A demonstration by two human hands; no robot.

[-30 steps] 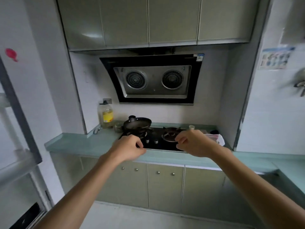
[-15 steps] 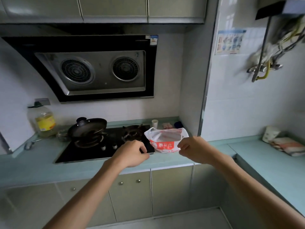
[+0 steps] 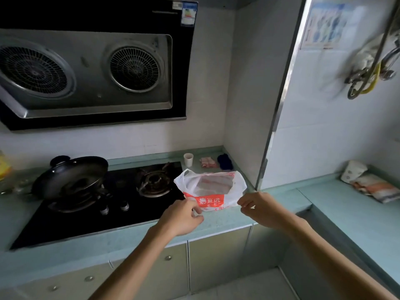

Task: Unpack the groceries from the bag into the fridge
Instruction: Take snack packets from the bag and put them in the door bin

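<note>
A white plastic grocery bag (image 3: 213, 188) with a red printed panel lies on the teal countertop (image 3: 279, 200), just right of the hob. Its mouth gapes toward me, and pale contents show dimly through the plastic. My left hand (image 3: 181, 217) is at the bag's front left edge with its fingers curled, the fingertips against the plastic. At the bag's front right corner is my right hand (image 3: 260, 210), also curled, its fingertips just meeting the plastic. Neither hand plainly grips the bag. The fridge is out of view.
A black gas hob (image 3: 112, 200) carries a dark wok (image 3: 71, 176) on its left burner. Behind the bag stand a small paper cup (image 3: 188, 159), a pink packet (image 3: 208, 162) and a dark blue object (image 3: 225, 161). Packets (image 3: 368, 182) lie on the right counter past a metal-edged wall corner (image 3: 275, 118).
My view has turned right and dropped, losing the fridge door at the left. Both hands moved forward from in front of the hob to the bag's front edge.
</note>
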